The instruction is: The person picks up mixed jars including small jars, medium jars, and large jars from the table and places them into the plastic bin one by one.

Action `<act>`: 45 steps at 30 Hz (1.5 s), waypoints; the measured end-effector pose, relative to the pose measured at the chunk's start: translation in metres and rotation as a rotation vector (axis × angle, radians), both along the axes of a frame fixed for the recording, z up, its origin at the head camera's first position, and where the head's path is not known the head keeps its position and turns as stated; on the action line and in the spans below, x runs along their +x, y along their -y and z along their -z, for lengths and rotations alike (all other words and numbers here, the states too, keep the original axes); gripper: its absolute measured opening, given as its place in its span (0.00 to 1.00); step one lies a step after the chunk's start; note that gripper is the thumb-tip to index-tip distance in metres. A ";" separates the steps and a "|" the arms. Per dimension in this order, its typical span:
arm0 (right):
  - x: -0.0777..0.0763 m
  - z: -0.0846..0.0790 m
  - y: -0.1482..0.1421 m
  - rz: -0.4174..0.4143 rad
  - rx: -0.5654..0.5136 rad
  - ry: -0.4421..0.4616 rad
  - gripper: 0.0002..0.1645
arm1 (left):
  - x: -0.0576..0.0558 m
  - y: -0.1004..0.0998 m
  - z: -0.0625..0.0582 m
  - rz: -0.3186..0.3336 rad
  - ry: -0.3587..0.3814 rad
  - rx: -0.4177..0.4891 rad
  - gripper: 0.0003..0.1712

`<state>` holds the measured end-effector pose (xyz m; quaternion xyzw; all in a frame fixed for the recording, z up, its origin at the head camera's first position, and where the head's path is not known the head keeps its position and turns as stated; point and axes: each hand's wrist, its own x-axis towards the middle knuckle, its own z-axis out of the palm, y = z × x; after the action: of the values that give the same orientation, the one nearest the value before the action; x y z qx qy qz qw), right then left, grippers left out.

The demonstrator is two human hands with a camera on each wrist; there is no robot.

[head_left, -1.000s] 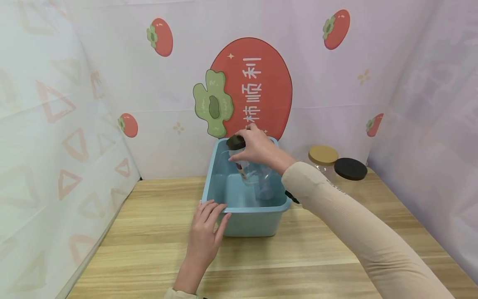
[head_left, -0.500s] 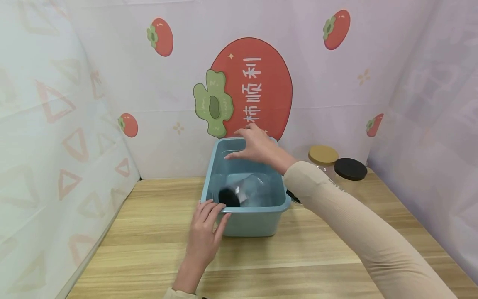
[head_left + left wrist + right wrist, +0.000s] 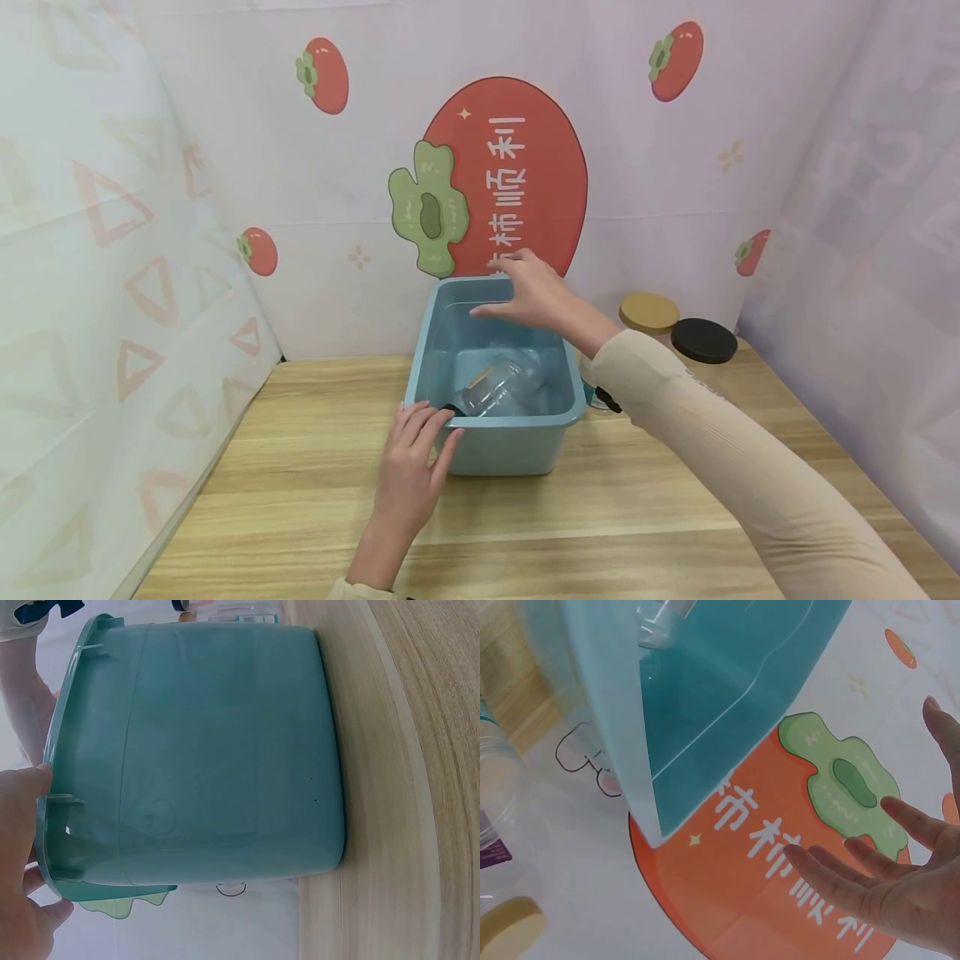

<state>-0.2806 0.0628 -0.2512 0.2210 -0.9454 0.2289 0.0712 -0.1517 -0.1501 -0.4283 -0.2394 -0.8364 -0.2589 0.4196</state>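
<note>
A blue plastic bin [image 3: 495,450] stands on the table near the back cloth. Inside lies a clear jar [image 3: 495,387] on its side, its dark lid mostly hidden behind the near rim and the left fingers. My left hand [image 3: 411,471] holds the bin's near left corner, fingers over the rim and thumb along the front; the left wrist view shows these fingertips at the rim [image 3: 43,832]. Over the bin's far right part, my right hand [image 3: 536,292] is spread with nothing in it. The right wrist view shows the same hand [image 3: 900,892] with its fingers apart, beside the bin.
To the right at the back are a gold-lidded jar [image 3: 649,312] and a black-lidded jar [image 3: 703,340], partly behind the right sleeve [image 3: 697,400]. Another clear jar [image 3: 596,396] stands close against the bin's right side. A printed cloth [image 3: 337,167] hangs behind the table.
My right hand has let go of the black-lidded jar, which dropped into the bin and settled on its side. That hand then drifted slightly right; the left hand stayed put.
</note>
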 end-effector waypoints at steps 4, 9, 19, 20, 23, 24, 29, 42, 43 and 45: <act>0.002 0.000 -0.003 0.000 0.000 -0.001 0.50 | 0.000 0.000 0.000 0.001 -0.004 0.002 0.16; 0.005 0.000 -0.005 0.000 -0.004 -0.001 0.51 | 0.000 0.000 0.000 0.005 -0.004 0.002 0.15; 0.010 0.003 -0.012 -0.005 -0.018 -0.008 0.53 | 0.001 -0.001 -0.001 0.003 -0.004 -0.001 0.13; 0.011 0.004 -0.012 -0.006 -0.021 -0.010 0.53 | 0.001 -0.001 -0.001 0.003 -0.004 -0.001 0.13; 0.012 0.005 -0.014 -0.009 -0.030 -0.016 0.53 | 0.001 -0.001 -0.001 0.004 -0.003 -0.001 0.13; 0.013 0.005 -0.014 -0.010 -0.033 -0.017 0.53 | 0.001 -0.001 -0.001 0.003 -0.003 -0.001 0.13; 0.016 0.006 -0.017 -0.013 -0.038 -0.017 0.53 | 0.001 -0.001 -0.001 0.002 0.000 -0.001 0.13; 0.021 0.012 -0.027 -0.002 -0.051 -0.006 0.54 | 0.001 -0.001 -0.001 0.006 -0.016 0.011 0.21; 0.021 0.013 -0.028 -0.001 -0.055 -0.004 0.54 | 0.001 -0.001 -0.001 0.006 -0.016 0.012 0.22; 0.022 0.014 -0.030 0.003 -0.059 0.000 0.54 | 0.001 -0.001 -0.001 0.008 -0.016 0.013 0.22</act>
<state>-0.2590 0.0925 -0.2649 0.2173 -0.9386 0.2565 0.0780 -0.1507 -0.1493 -0.4275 -0.2419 -0.8304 -0.2641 0.4269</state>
